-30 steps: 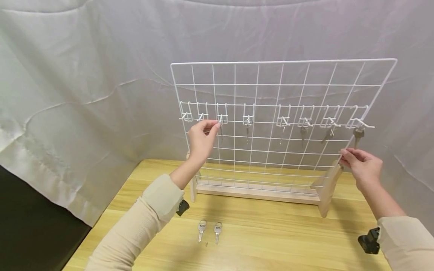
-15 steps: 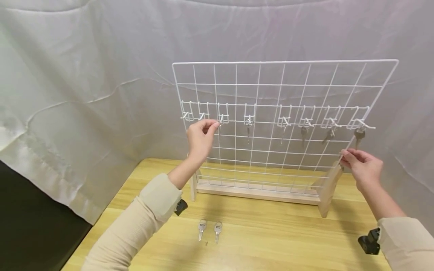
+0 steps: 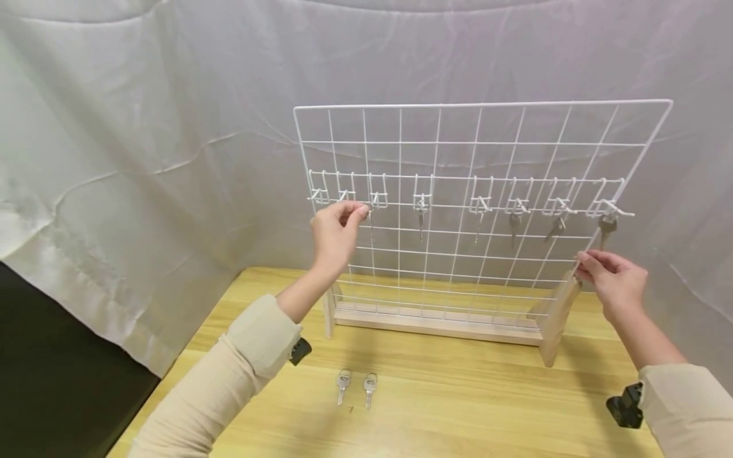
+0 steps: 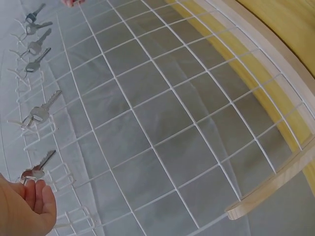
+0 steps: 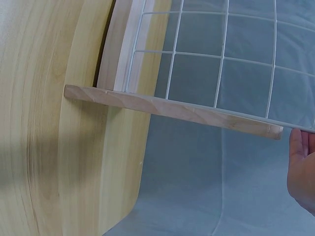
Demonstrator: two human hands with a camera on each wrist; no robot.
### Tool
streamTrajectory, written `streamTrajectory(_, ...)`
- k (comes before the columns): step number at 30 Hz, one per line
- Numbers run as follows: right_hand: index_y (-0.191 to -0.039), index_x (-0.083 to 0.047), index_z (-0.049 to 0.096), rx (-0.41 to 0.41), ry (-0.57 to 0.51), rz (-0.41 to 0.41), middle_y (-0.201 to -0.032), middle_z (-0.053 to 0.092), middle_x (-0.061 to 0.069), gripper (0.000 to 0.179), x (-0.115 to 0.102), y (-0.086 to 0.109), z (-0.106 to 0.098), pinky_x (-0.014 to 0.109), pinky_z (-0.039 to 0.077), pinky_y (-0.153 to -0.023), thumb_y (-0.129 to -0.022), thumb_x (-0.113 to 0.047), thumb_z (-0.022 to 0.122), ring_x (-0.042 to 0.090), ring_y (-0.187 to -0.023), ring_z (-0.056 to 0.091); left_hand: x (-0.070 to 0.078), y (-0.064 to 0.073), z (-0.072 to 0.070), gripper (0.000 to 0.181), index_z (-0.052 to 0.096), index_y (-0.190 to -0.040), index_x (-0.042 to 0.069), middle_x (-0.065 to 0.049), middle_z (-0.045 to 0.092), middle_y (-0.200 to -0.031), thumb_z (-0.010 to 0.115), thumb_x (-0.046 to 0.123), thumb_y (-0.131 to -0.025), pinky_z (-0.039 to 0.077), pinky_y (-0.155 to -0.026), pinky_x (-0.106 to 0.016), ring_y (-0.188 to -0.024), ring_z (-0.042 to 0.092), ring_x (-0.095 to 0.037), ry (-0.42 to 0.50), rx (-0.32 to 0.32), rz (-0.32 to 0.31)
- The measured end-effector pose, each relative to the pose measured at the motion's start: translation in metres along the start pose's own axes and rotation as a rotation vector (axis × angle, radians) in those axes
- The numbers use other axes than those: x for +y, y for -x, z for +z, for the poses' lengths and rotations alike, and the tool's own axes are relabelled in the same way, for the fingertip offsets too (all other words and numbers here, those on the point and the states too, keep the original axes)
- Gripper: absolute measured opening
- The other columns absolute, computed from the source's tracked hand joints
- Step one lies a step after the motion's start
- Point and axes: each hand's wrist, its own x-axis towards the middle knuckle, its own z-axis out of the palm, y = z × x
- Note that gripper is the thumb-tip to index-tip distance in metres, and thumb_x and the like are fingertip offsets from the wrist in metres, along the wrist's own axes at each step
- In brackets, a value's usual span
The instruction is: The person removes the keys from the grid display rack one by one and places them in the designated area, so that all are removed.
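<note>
My left hand [image 3: 336, 235] is raised at the third hook from the left on a white wire grid [image 3: 458, 245]. Thumb and fingertips pinch a silver key [image 4: 38, 169] by its ring end, right at the hook's tip; its blade hangs down in the head view. Farther right, my right hand [image 3: 615, 280] grips the grid's side wire just above the wooden stand [image 3: 552, 324]; in the right wrist view its fingertips meet that wire. Other keys hang from hooks to the right, among them a key [image 3: 420, 222] on the neighbouring hook and a darker key [image 3: 607, 228] at the far end.
Two silver keys with rings, a left key [image 3: 343, 385] and a right key [image 3: 369, 388], lie on the wooden table [image 3: 458, 394] beside a tiny metal bit [image 3: 351, 409]. Two hooks at the grid's left bear no keys. A grey curtain [image 3: 172, 191] hangs behind.
My left hand has drawn slightly to the left and away from the hook's base, with the key at its fingertips. My right hand stays on the grid's side wire.
</note>
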Motion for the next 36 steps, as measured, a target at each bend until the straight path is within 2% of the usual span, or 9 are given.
streamTrajectory(4, -0.071, -0.012, 0.071, -0.001, -0.009, 0.004, -0.064, 0.070, -0.004, 0.015, 0.000, 0.000, 0.000, 0.017, 0.054, -0.055, -0.078, 0.001, 0.068, 0.005, -0.057, 0.067, 0.000, 0.003, -0.002, 0.012, 0.069, -0.086, -0.003, -0.016, 0.071, -0.086, 0.063, 0.008, -0.087, 0.051, -0.062, -0.016, -0.073, 0.067, -0.027, 0.025, -0.025, 0.006)
streamTrajectory(8, -0.072, -0.012, 0.071, -0.006, -0.010, 0.008, -0.064, 0.070, -0.004, 0.015, 0.000, 0.001, -0.001, 0.017, 0.054, -0.055, -0.078, 0.001, 0.068, 0.006, -0.057, 0.067, -0.004, 0.009, -0.002, 0.012, 0.069, -0.087, -0.003, -0.017, 0.071, -0.087, 0.062, 0.008, -0.087, 0.056, -0.070, -0.023, -0.078, 0.068, -0.026, 0.070, -0.074, -0.014)
streamTrajectory(17, -0.072, -0.012, 0.071, -0.009, -0.015, 0.003, -0.064, 0.070, -0.004, 0.018, 0.000, 0.000, -0.002, 0.017, 0.055, -0.055, -0.079, 0.004, 0.066, 0.006, -0.057, 0.067, -0.018, 0.023, 0.001, 0.012, 0.066, -0.088, -0.006, -0.021, 0.069, -0.087, 0.061, 0.004, -0.087, 0.055, -0.069, -0.018, -0.073, 0.064, -0.016, 0.163, -0.137, -0.108)
streamTrajectory(24, -0.072, -0.011, 0.071, -0.020, -0.013, -0.049, -0.064, 0.070, -0.004, 0.016, 0.003, -0.001, 0.000, 0.016, 0.054, -0.055, -0.079, 0.003, 0.066, 0.005, -0.057, 0.067, -0.030, 0.037, 0.003, 0.011, 0.065, -0.089, -0.007, -0.022, 0.069, -0.088, 0.060, 0.003, -0.087, 0.057, -0.070, -0.025, -0.069, 0.063, -0.013, 0.188, -0.172, -0.187)
streamTrajectory(28, -0.073, -0.010, 0.071, -0.024, -0.024, -0.053, -0.065, 0.070, -0.004, 0.012, 0.004, 0.000, 0.001, 0.016, 0.054, -0.055, -0.078, 0.001, 0.069, 0.005, -0.057, 0.067, -0.038, 0.046, 0.004, 0.011, 0.064, -0.091, -0.008, -0.024, 0.068, -0.090, 0.059, 0.002, -0.088, 0.058, -0.073, -0.031, -0.073, 0.066, -0.022, 0.202, -0.180, -0.228)
streamTrajectory(31, -0.073, -0.010, 0.071, -0.027, -0.033, -0.051, -0.065, 0.070, -0.003, 0.012, 0.004, -0.001, 0.001, 0.016, 0.054, -0.056, -0.077, 0.001, 0.069, 0.005, -0.057, 0.067, -0.044, 0.053, 0.005, 0.011, 0.062, -0.091, -0.010, -0.026, 0.067, -0.091, 0.058, 0.000, -0.088, 0.058, -0.072, -0.030, -0.076, 0.067, -0.028, 0.217, -0.186, -0.250)
streamTrajectory(36, -0.073, -0.010, 0.071, -0.024, -0.029, -0.046, -0.065, 0.070, -0.003, 0.012, 0.004, -0.001, 0.000, 0.016, 0.054, -0.055, -0.077, 0.001, 0.069, 0.006, -0.057, 0.067, -0.057, 0.063, 0.007, 0.010, 0.061, -0.091, -0.012, -0.027, 0.067, -0.090, 0.057, -0.003, -0.088, 0.058, -0.070, -0.025, -0.073, 0.067, -0.023, 0.225, -0.208, -0.292)
